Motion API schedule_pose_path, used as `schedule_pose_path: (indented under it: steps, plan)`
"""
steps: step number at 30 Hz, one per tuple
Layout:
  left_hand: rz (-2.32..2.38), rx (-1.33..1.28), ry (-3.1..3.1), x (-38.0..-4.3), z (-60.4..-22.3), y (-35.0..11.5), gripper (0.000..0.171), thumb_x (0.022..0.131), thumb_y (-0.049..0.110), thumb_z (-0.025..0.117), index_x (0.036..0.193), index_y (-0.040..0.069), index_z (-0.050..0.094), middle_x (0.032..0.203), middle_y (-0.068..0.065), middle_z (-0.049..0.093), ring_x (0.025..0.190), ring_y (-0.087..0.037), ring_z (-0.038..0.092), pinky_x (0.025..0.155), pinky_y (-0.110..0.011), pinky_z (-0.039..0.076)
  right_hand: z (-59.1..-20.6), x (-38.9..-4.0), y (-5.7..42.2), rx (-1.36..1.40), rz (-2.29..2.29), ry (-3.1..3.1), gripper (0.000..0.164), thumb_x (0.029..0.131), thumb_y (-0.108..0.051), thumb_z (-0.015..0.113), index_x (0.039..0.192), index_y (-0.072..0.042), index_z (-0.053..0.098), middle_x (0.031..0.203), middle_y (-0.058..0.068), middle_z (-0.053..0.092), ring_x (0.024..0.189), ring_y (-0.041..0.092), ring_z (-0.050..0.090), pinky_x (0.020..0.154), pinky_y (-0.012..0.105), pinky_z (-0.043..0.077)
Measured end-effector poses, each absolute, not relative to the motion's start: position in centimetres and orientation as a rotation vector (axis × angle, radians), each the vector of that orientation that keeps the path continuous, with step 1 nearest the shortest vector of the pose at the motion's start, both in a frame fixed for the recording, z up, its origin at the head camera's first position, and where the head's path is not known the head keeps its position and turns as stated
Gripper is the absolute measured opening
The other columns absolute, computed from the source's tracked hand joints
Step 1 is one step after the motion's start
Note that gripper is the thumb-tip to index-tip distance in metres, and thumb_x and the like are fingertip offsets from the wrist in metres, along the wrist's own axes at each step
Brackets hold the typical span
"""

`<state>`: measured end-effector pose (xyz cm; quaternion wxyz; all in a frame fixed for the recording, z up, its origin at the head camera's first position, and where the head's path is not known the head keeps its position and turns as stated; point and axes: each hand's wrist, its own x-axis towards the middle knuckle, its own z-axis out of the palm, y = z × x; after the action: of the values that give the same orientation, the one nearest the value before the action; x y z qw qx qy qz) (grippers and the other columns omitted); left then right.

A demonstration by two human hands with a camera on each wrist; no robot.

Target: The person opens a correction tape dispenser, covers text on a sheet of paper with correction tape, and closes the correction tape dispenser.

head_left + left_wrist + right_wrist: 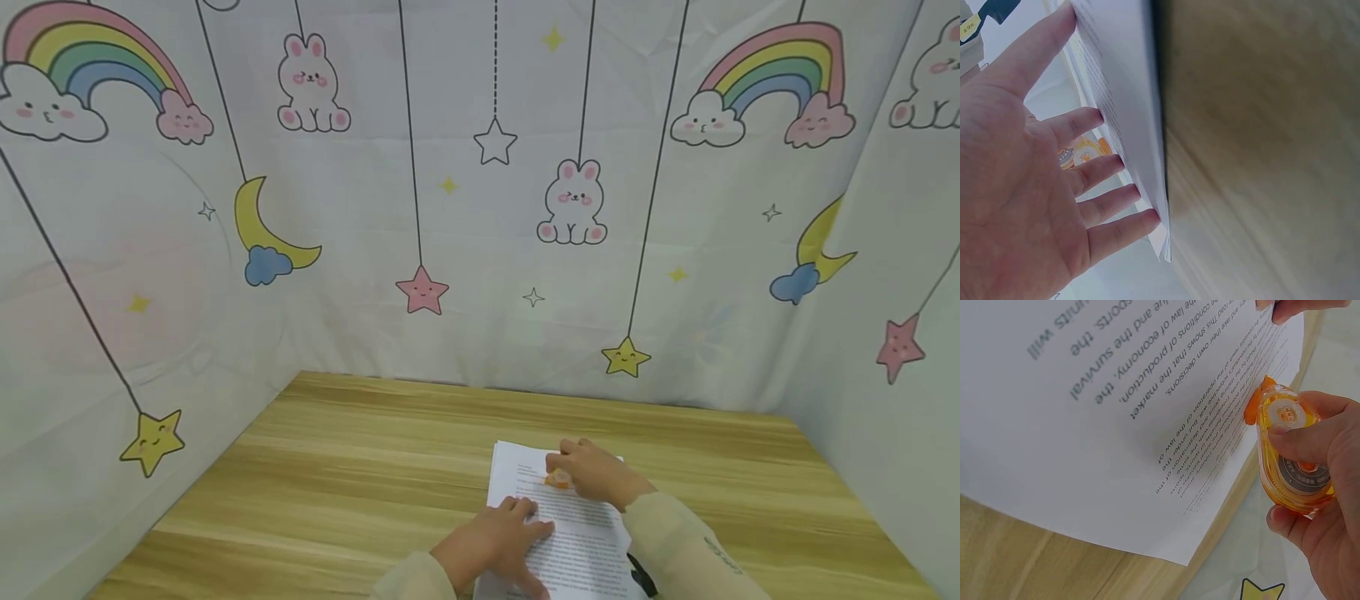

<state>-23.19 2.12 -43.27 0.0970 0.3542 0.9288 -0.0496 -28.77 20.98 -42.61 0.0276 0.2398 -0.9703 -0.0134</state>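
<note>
A stack of printed paper [577, 533] lies on the wooden table. My right hand [600, 473] grips an orange, see-through correction tape dispenser [1291, 450] between thumb and fingers. The dispenser's orange tip is at the printed lines on the upper part of the top sheet; whether it touches the paper I cannot tell. My left hand [501, 537] is spread over the left side of the sheet. In the left wrist view its fingertips rest on the page with the fingers nearly straight.
The wooden table [337, 467] extends around the paper. Behind and at both sides hangs a pale cloth [480, 208] printed with rainbows, rabbits, moons and stars. A dark strap [642, 575] shows at the right sleeve.
</note>
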Motion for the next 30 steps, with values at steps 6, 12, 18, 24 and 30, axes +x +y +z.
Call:
schedule_pose_path:
  steps: [6,12,18,24,30]
  plan:
    - [-0.126,1.046,2.75,-23.1,-43.2,2.2,0.083,0.062,0.072,0.064,0.136,0.042,0.04,0.141,0.005,0.037,0.129,-0.022,0.038,0.095,-0.045,0.044,-42.6,-28.7,21.4,0.756,0.02,-2.977,0.034,0.081,0.002,0.062,0.101,-0.026,0.061,0.094,-0.001,0.055,0.085,0.019,0.054,0.076,0.038,0.052]
    - [-0.126,1.048,2.743,-23.3,-43.3,2.1,0.082,0.063,0.072,0.063,0.135,0.041,0.04,0.141,0.006,0.037,0.128,-0.022,0.039,0.095,-0.044,0.044,-42.9,-28.7,22.9,0.76,0.258,-2.897,0.036,0.077,0.008,0.058,0.098,-0.021,0.061,0.084,-0.003,0.053,0.075,0.013,0.048,0.068,0.033,0.045]
    - [-0.119,1.062,2.761,-23.6,-43.7,2.3,0.079,0.063,0.07,0.065,0.133,0.039,0.043,0.139,0.005,0.039,0.126,-0.022,0.041,0.094,-0.042,0.044,-43.0,-28.3,24.5,0.717,0.326,-2.898,0.036,0.076,0.009,0.056,0.099,-0.019,0.061,0.083,-0.003,0.054,0.075,0.012,0.049,0.067,0.033,0.044]
    - [-0.111,1.042,2.754,-23.5,-43.4,2.2,0.078,0.064,0.069,0.066,0.133,0.039,0.043,0.139,0.004,0.039,0.127,-0.022,0.04,0.095,-0.042,0.044,-42.7,-27.8,25.0,0.69,0.392,-2.897,0.035,0.078,0.008,0.057,0.104,-0.015,0.061,0.092,0.002,0.058,0.084,0.019,0.055,0.072,0.038,0.047]
    - [-0.093,1.016,2.741,-23.1,-43.0,2.2,0.078,0.064,0.069,0.065,0.134,0.046,0.04,0.139,0.005,0.038,0.128,-0.02,0.038,0.096,-0.043,0.043,-42.6,-27.3,25.7,0.691,0.376,-2.879,0.036,0.079,0.007,0.057,0.107,-0.015,0.061,0.092,0.001,0.056,0.085,0.017,0.054,0.073,0.038,0.047]
